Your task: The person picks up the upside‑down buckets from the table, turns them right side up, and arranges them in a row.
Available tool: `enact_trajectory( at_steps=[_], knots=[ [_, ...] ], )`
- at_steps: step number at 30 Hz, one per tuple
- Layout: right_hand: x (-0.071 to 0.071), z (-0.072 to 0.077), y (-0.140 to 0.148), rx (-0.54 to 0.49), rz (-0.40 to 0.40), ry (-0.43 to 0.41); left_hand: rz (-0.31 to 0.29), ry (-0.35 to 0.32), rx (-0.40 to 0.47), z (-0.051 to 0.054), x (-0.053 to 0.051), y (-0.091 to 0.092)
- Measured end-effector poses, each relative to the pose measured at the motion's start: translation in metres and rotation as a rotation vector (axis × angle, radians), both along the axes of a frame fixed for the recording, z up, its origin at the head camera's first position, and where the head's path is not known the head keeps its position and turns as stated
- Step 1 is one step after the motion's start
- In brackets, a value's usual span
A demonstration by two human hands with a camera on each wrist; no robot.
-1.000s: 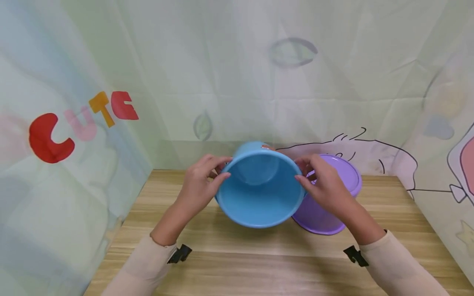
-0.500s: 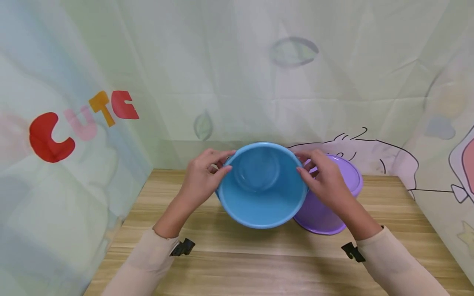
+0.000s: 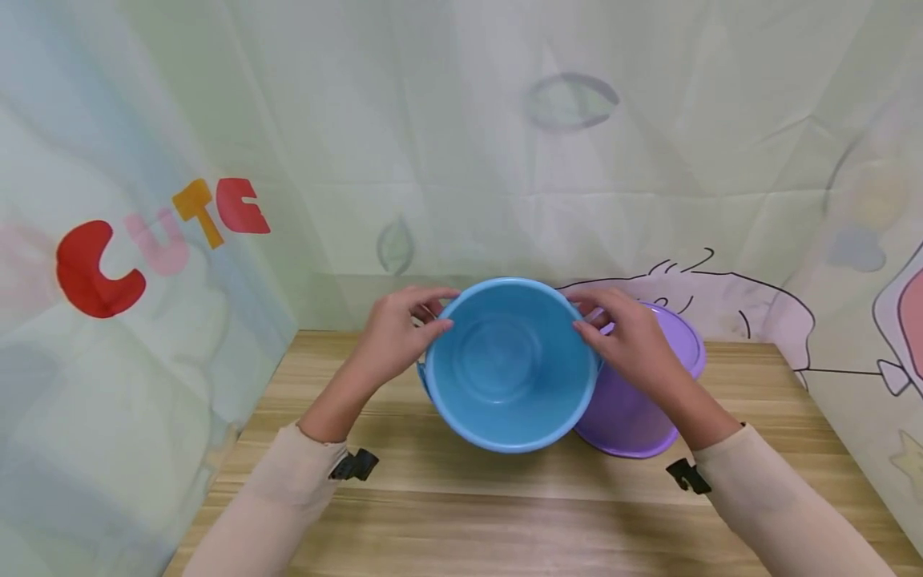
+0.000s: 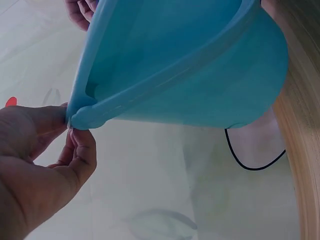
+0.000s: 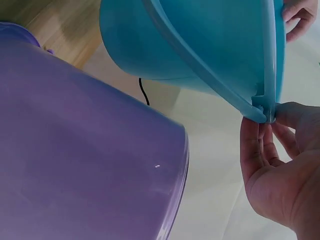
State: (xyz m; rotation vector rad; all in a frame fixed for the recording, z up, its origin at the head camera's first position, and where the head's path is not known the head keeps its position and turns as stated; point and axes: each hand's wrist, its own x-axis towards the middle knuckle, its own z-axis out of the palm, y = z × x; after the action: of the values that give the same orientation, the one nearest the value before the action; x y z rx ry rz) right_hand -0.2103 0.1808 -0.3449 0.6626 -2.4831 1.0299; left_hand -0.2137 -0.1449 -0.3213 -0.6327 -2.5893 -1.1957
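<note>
A blue plastic bucket (image 3: 505, 401) is held at its rim by both hands, its open mouth tipped toward me and its inside bottom in view. My left hand (image 3: 397, 336) pinches the rim at the left between thumb and fingers. On the opposite side my right hand (image 3: 623, 336) pinches the rim in the same way. In the left wrist view the bucket's handle (image 4: 165, 77) hangs down along its outer wall from near the pinched spot. Behind the right hand stands a purple bucket (image 3: 627, 421), bottom up on the table, partly hidden by that hand and the blue bucket.
The wooden table (image 3: 461, 521) spreads under the hands, its bare front part nearest me. Behind it hangs a pale printed curtain (image 3: 461, 160), and more curtain closes in the left and right sides. A dark clip (image 3: 353, 465) sits by the left sleeve, another by the right.
The blue bucket has been turned more upright between the hands: its far rim rose, its outer bottom went out of sight, and the inside bottom now shows. The purple bucket stayed put.
</note>
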Motion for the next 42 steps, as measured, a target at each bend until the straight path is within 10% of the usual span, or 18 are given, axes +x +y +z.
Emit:
enact_trajectory(
  at_steps=[23,42],
  knots=[
    [-0.04,0.006,-0.01,0.13,-0.018,-0.314,-0.049,-0.418,0.203,-0.016,-0.051,-0.006],
    [-0.068,-0.003,-0.024,0.2,-0.011,-0.381,0.012,-0.572,0.205,-0.029,-0.077,-0.012]
  ],
)
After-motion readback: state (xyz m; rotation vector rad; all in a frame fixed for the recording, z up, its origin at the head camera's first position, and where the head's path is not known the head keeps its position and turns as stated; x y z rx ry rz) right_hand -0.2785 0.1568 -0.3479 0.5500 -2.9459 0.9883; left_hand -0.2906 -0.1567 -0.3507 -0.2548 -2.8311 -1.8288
